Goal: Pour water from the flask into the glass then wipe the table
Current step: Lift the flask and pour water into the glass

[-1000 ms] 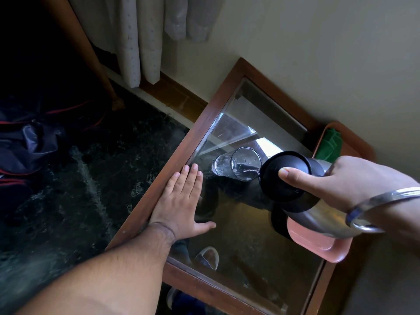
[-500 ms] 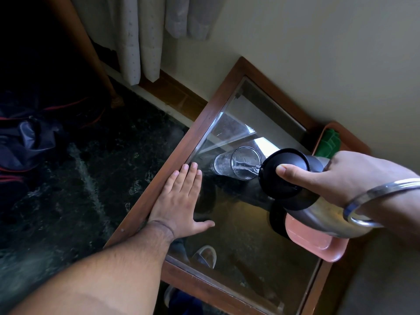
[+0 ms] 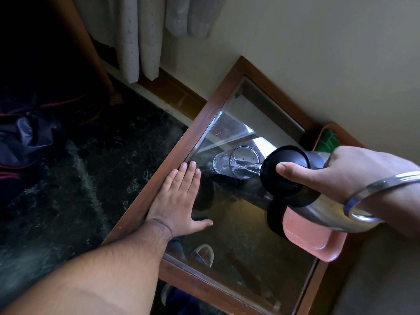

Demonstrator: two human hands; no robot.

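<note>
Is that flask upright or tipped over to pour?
Tipped: the right hand holds the flask sideways, water streaming into the glass.

Pink tray [image 3: 314,241] lies at the right edge, flat. Green cloth [image 3: 327,142] sits in the far right corner by the wall [image 3: 318,53]. Pale curtains [image 3: 141,35] hang at upper left. Dark speckled floor [image 3: 95,169]; dark blue bag [image 3: 25,137] on it, far left.
</note>
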